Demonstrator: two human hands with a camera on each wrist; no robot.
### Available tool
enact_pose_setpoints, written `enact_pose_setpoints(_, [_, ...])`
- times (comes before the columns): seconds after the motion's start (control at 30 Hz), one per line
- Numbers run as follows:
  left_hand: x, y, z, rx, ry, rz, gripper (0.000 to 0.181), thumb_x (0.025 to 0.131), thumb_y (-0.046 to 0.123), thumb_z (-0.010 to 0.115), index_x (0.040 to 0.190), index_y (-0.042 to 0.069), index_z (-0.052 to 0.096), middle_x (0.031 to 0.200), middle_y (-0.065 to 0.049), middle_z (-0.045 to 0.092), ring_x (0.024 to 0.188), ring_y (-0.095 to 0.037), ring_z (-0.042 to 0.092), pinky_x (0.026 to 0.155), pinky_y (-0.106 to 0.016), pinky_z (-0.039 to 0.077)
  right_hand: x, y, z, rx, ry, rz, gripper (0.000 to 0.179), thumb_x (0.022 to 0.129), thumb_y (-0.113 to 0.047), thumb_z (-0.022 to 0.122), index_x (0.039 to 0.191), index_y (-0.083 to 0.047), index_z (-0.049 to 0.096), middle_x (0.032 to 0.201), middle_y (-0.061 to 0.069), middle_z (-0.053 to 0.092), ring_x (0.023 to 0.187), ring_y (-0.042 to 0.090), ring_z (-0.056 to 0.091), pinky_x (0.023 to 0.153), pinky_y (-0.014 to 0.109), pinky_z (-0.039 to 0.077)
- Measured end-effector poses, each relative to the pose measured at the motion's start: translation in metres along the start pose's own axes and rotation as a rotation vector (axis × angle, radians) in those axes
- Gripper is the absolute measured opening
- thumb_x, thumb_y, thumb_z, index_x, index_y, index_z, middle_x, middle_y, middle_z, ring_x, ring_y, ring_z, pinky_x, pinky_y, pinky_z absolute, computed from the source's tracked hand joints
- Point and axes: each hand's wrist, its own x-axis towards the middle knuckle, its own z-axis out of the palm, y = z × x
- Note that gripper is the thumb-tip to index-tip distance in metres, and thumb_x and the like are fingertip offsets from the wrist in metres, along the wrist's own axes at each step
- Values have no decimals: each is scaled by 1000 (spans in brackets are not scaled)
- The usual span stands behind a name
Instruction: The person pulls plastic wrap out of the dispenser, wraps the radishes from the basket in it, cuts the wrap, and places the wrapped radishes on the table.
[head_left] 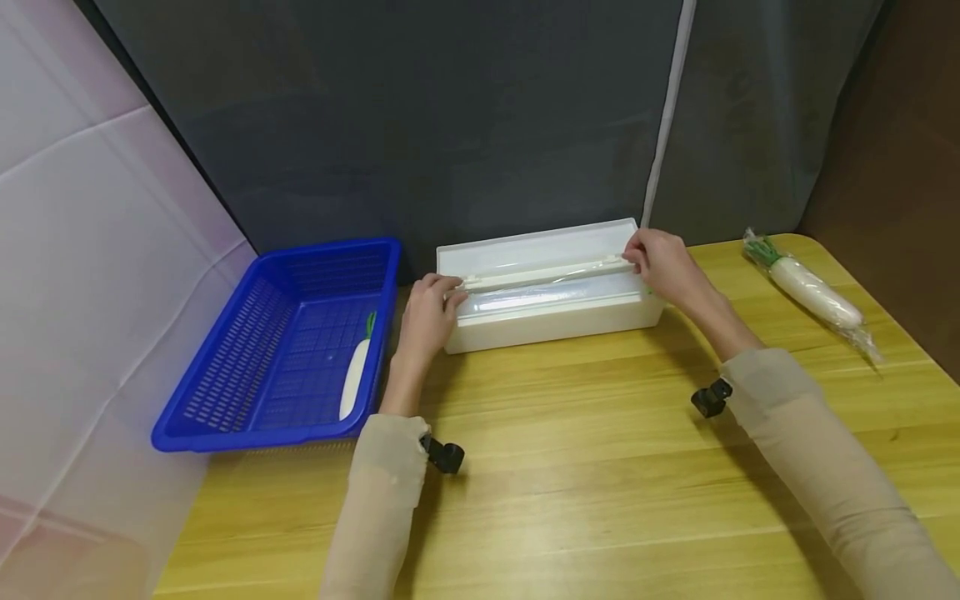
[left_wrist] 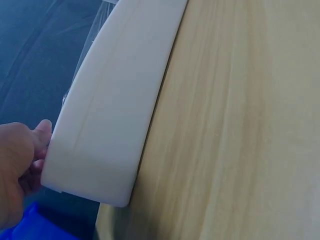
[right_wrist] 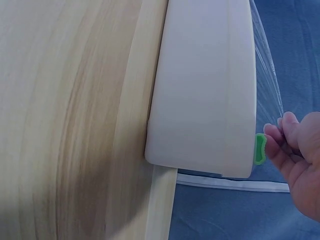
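Note:
A long white cling film dispenser lies on the table with its lid raised at the back. Clear cling film stretches along its opening. At the dispenser's right end, my right hand pinches a corner of the film between thumb and fingers. My left hand is at the other end, thumb and fingers curled at the film's edge; the dispenser partly hides those fingertips in the left wrist view. A green tab sticks out from the dispenser beside the right fingers.
On the left stands a blue plastic basket with a white radish in it. Another radish, wrapped in clear film, lies at the table's right side. A dark grey curtain hangs behind the wooden table.

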Motion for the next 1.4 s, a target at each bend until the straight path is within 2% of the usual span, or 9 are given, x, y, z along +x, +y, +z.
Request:
enact_pose_setpoints(0.17, [6,0,2,31,17,-17,17,98,14,68,105,-1,72,101,-19,62,98,-36,56,88,-47,48,-2,0,-1,7,-5,-1,11,102,-5,57,97,5,60,85,17,57,75,29,53,68,43,46])
enact_pose_setpoints(0.37, [14,-2,4,99,-10,-2,13,97,15,70,102,4,72,88,-15,63,88,-34,56,78,-46,47,-3,1,0,8,-6,-8,11,102,-5,57,97,4,60,85,17,58,73,28,53,66,41,45])
enact_pose_setpoints(0.53, [21,-2,7,112,-25,12,7,94,14,73,98,8,72,85,-13,62,85,-32,57,76,-45,48,-4,2,0,4,-3,-15,10,102,-4,57,96,4,60,85,17,59,73,28,54,64,40,46])
enact_pose_setpoints(0.7, [25,-3,10,125,-8,7,5,93,12,74,92,8,71,89,-13,62,88,-32,60,78,-46,50,-4,1,1,6,-2,-14,10,102,-4,58,96,4,59,84,17,59,72,28,54,64,39,46])
enact_pose_setpoints(0.93, [23,-4,11,133,32,-20,9,93,11,72,90,3,70,91,-15,64,91,-36,62,79,-48,52,-4,0,3,5,-11,-26,10,102,-4,58,97,4,60,84,17,59,73,28,55,65,39,46])
enact_pose_setpoints(1.1, [20,-6,10,145,21,-33,12,94,15,73,91,4,69,89,-14,62,89,-35,60,78,-47,51,-5,-1,2,0,-6,-26,10,102,-5,58,95,4,60,84,16,58,72,27,55,65,38,46])
enact_pose_setpoints(1.23, [15,-8,6,118,3,-56,14,93,21,74,94,8,71,86,-13,58,87,-33,55,75,-46,47,-6,-1,0,6,-35,-13,12,102,-5,57,97,4,60,83,16,59,74,28,55,67,41,47])
enact_pose_setpoints(1.4, [10,-9,3,76,-36,1,9,94,16,73,99,11,78,89,-15,59,89,-34,53,79,-45,44,-7,-2,-2,7,-77,10,11,103,-5,57,99,4,61,85,17,60,76,28,55,69,41,48])
